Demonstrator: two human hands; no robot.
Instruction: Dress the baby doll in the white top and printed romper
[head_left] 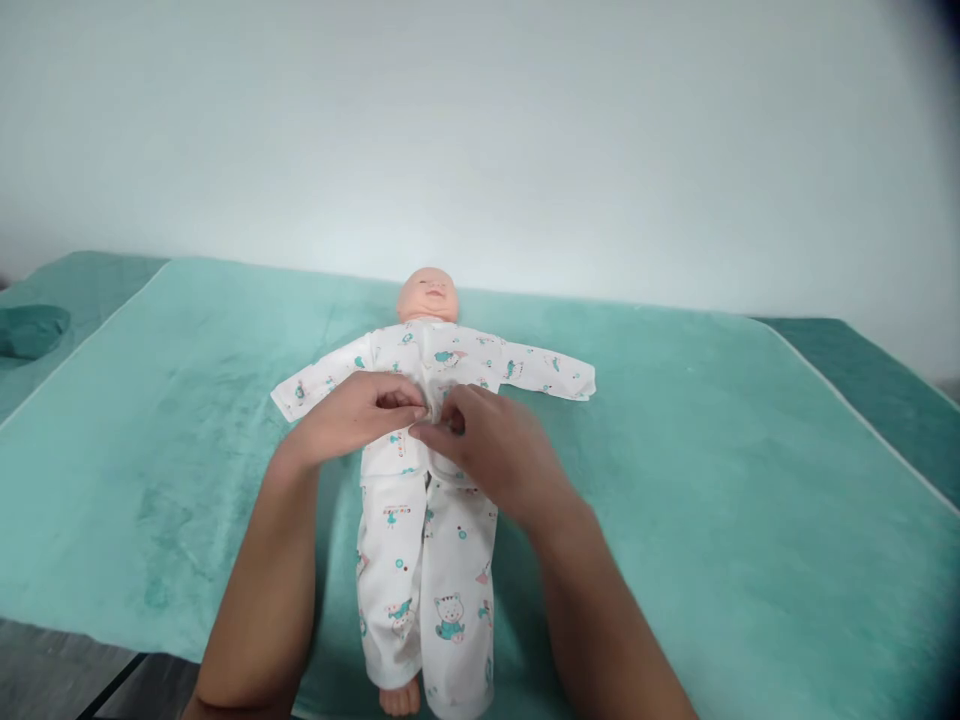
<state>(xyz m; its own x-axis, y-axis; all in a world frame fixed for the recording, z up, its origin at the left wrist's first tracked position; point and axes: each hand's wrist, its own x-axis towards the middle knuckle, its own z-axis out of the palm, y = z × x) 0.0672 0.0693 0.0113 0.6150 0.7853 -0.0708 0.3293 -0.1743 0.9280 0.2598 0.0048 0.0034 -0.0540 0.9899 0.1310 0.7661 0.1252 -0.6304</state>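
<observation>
A baby doll [427, 295] lies on its back, head toward the wall, in a white printed jacket [469, 350] and matching trousers [457, 560]. Its sleeves spread out to both sides. My left hand [367, 410] pinches the jacket's front edge at the middle of the chest. Close beside it, my right hand [480, 430] has thumb and forefinger closed on the same front opening. The fingertips of both hands nearly meet there. Whether a button or snap sits between them is hidden. One bare foot [400, 697] shows below a trouser leg.
A light green cloth [697, 480] covers the table under the doll, over a darker green cover [862, 370]. A dark green folded or rounded item [34, 330] lies at the far left. Behind the table stands a pale wall [480, 130].
</observation>
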